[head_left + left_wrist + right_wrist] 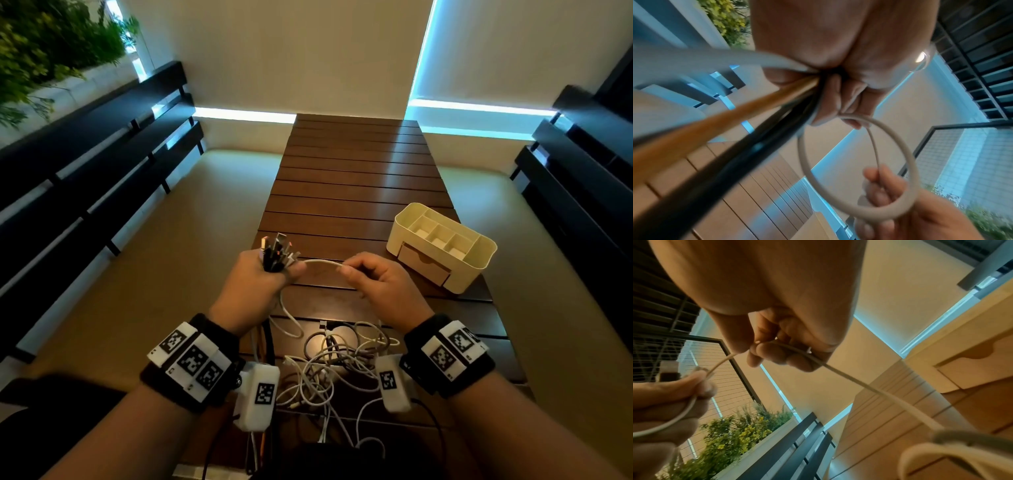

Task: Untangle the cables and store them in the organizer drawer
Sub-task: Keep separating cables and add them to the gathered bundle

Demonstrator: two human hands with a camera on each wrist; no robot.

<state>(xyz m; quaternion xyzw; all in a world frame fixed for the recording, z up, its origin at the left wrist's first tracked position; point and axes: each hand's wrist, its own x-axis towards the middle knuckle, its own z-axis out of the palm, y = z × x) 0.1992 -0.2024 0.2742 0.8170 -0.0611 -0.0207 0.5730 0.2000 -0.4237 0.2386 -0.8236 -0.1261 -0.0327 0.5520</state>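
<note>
left hand [255,281]: raised above the near part of the counter [359,178], fingers curled tight round a bundle of cable ends [277,251]. the plugs stand up out of the top of the fist. in the left wrist view, an orange cable, black cables and a grey one run out of the fist toward the camera.

white cable [322,262]: spans the gap between the two hands in a shallow arch. one end sits at the left thumb; a further length drops below the left hand and curls down to the counter. in the left wrist view it forms a round loop beneath the left fingers.

tangle of cables [339,363]: mostly white and grey, lying on the counter between the two wrists, near edge.

right hand [380,279]: level with the left, close beside it but apart. thumb and fingers pinch the white cable; in the right wrist view the cable passes over the curled fingertips.

organizer [442,245]: cream, with open top compartments, standing on the counter to the right of the right hand. its drawer [423,263] is closed.
</note>
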